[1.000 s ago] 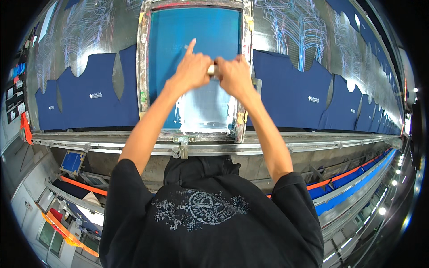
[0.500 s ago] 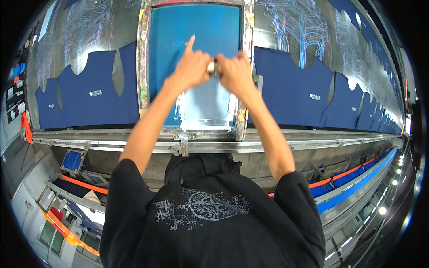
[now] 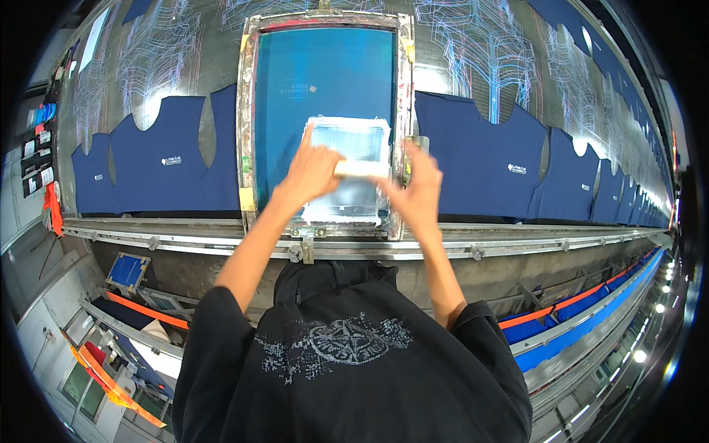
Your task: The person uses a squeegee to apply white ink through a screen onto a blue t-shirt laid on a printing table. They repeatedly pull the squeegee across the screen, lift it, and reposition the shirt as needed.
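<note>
A screen-printing frame (image 3: 247, 111) with a worn, paint-stained rim and a blue mesh (image 3: 325, 66) lies on the long table in front of me. On the lower part of the mesh is a pale rectangle of white ink (image 3: 347, 136). My left hand (image 3: 314, 173) grips the left end of a squeegee (image 3: 356, 169), its index finger stretched forward over the mesh. By the squeegee's right end is my right hand (image 3: 419, 184), thumb and fingers spread. Its thumb is close to the squeegee; whether they touch I cannot tell. The fingers reach the frame's right rim.
Dark blue garment pieces with small white prints lie left (image 3: 162, 170) and right (image 3: 487, 162) of the frame. A metal rail (image 3: 517, 247) runs along the table's near edge, with a clamp (image 3: 304, 244) at the frame. Behind me stand racks with an orange strip (image 3: 144, 310).
Both hands and the squeegee have come nearer to me across the mesh. My right hand has loosened from the squeegee and moved right. More of the white ink rectangle shows.
</note>
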